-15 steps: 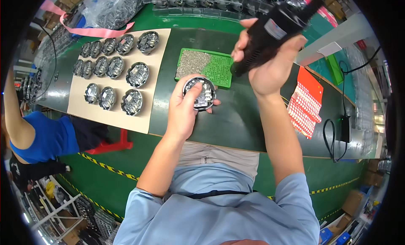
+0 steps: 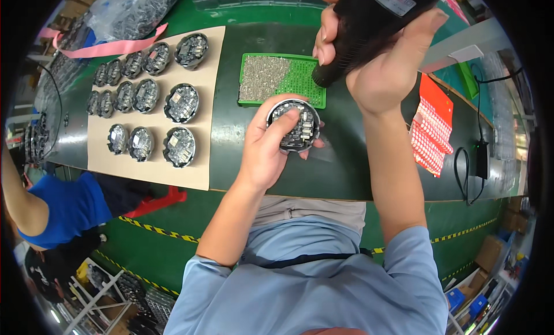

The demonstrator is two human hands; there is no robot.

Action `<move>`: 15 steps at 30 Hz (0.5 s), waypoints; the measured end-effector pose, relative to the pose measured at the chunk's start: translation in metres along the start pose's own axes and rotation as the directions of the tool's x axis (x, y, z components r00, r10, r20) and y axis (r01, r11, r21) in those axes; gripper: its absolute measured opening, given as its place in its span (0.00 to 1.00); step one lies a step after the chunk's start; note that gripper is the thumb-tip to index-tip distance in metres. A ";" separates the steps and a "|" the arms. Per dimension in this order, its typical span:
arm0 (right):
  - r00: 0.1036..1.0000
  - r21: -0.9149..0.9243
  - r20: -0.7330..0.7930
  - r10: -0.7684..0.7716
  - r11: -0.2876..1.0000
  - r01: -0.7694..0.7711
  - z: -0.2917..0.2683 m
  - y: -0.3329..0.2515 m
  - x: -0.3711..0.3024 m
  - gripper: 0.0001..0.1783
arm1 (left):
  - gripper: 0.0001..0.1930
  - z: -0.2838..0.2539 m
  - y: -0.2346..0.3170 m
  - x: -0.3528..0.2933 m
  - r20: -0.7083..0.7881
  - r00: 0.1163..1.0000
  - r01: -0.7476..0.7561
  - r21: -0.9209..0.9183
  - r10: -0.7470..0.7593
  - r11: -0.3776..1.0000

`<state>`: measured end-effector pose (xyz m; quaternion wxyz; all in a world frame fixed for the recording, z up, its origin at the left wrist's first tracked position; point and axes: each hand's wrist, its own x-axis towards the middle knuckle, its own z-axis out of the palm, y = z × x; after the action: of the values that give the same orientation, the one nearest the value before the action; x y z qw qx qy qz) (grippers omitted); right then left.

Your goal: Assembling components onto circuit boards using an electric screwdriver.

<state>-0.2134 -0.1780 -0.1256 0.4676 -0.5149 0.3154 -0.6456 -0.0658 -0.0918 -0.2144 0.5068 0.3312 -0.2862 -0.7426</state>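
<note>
A round circuit-board unit in a dark, metal-rimmed housing (image 2: 309, 130) rests in my left hand (image 2: 262, 150), the thumb pressed onto the board and the fingers beneath. My right hand (image 2: 384, 84) is wrapped round a black electric screwdriver (image 2: 369, 26), held above the table with its lower end slanting toward the green tray (image 2: 324, 98). Small metal screws (image 2: 262, 78) heap up on the tray's left part; its right part shows a grid of holes. What the screwdriver's tip touches, if anything, I cannot make out.
Similar round units (image 2: 182, 103) stand in rows on a beige cardboard sheet (image 2: 193, 176) at left. A red sheet of white stickers (image 2: 433, 130) and a black power adapter (image 2: 482, 159) with its cable lie right. Another person's blue top (image 2: 69, 205) shows at far left.
The left hand with the round unit has shifted right and slightly down in view. The screwdriver hand has moved a little up. The tray and cardboard sheet appear higher as the view shifted.
</note>
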 end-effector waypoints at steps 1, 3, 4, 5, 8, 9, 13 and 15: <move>0.999 -0.017 0.048 -0.008 1.000 0.009 -0.006 0.004 0.004 0.59 | 0.16 0.001 0.000 0.001 -0.001 1.000 -0.009 0.000 0.009 1.000; 0.996 -0.038 0.089 -0.007 0.999 0.010 -0.011 0.008 0.005 0.61 | 0.16 0.002 0.001 0.002 -0.007 1.000 0.010 -0.008 -0.010 1.000; 0.997 -0.037 0.070 0.013 0.999 -0.011 -0.010 0.008 0.004 0.59 | 0.16 0.001 0.001 0.002 -0.017 1.000 0.013 -0.013 -0.013 1.000; 0.998 -0.036 0.052 0.033 0.999 -0.031 -0.008 0.008 0.003 0.57 | 0.16 0.001 0.001 0.002 -0.021 1.000 0.021 -0.016 -0.022 1.000; 0.998 -0.117 -0.062 0.004 0.993 -0.011 0.011 0.005 -0.003 0.57 | 0.16 0.000 0.000 0.002 -0.029 0.999 0.016 -0.026 -0.017 1.000; 0.998 -0.116 -0.065 0.011 0.993 -0.018 0.011 0.006 -0.002 0.57 | 0.16 0.000 0.000 0.002 -0.025 1.000 0.006 -0.036 -0.007 0.999; 0.998 -0.111 -0.058 -0.009 0.994 0.003 0.010 0.007 0.000 0.56 | 0.12 -0.004 0.000 0.003 0.015 1.000 -0.002 -0.069 0.003 0.998; 0.995 -0.246 -0.031 -0.096 0.965 0.085 0.011 0.007 0.001 0.56 | 0.12 -0.003 0.000 0.003 0.004 1.000 0.001 -0.067 -0.001 0.998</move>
<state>-0.2011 -0.1801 -0.1284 0.3637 -0.5687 0.3786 -0.6332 -0.0639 -0.0948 -0.2169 0.5167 0.3126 -0.2618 -0.7528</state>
